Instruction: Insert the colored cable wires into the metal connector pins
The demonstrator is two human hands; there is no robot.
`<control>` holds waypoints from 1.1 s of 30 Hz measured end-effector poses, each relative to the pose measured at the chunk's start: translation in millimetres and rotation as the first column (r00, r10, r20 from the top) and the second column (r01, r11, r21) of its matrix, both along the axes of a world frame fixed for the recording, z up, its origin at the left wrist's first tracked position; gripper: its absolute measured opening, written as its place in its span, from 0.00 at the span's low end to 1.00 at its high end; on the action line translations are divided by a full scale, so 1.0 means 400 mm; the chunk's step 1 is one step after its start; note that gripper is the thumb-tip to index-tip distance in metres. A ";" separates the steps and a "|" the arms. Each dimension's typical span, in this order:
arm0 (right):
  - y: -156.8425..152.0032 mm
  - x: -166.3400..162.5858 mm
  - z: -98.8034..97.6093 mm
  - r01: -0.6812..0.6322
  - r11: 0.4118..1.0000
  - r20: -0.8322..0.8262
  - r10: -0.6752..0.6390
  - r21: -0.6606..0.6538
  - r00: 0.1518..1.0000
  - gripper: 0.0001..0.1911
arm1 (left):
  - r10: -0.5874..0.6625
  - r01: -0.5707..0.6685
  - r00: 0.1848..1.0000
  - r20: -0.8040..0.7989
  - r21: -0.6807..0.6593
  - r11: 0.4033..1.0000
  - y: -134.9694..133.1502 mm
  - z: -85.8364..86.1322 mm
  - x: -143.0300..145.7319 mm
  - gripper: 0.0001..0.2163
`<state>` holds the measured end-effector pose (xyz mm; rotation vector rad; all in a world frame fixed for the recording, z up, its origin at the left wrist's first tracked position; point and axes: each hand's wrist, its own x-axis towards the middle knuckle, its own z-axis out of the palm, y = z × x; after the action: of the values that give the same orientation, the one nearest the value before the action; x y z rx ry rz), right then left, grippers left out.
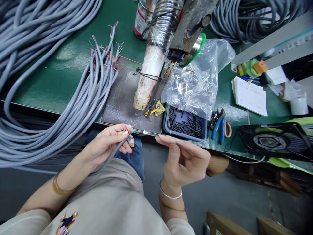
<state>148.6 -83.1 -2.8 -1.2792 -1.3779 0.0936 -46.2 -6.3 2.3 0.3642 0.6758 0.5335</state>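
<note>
My left hand [111,142] grips the end of a grey cable [107,160], whose stripped coloured wires fan out at my fingertips. One green wire [136,132] sticks out to the right with a small metal terminal [144,132] on its tip. My right hand [182,158] hovers just right of that terminal, its fingers pinched on a thin strand of solder wire [169,126] that rises toward the bench. Above both hands lies a dark metal plate [119,98] with a soldering iron [161,86] angled down over it.
A bundle of grey cables [80,98] with stripped ends lies across the green bench [61,75]. A blue tray of black sleeves [186,123], a clear bag of parts [195,81], blue-handled cutters [218,125], a solder spool [198,45] and a fan [274,140] sit to the right.
</note>
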 end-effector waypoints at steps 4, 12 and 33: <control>0.012 -0.010 0.009 -0.018 1.000 0.018 0.018 0.017 1.000 0.12 | -0.010 0.009 1.000 0.021 0.016 1.000 0.000 -0.003 -0.003 0.15; 0.015 -0.005 0.014 -0.092 0.993 0.093 0.098 -0.069 0.991 0.11 | 0.068 -0.047 0.994 -0.090 0.223 0.974 -0.025 -0.003 0.009 0.15; 0.076 -0.013 -0.048 -0.082 0.991 0.199 0.102 -0.105 0.975 0.09 | 0.368 -0.108 0.880 -0.302 0.626 0.772 0.007 -0.024 0.081 0.04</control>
<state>143.3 -52.8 -21.9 -1.3336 -1.6259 0.0954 -13.8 -3.6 -7.5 1.0186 0.9660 0.9417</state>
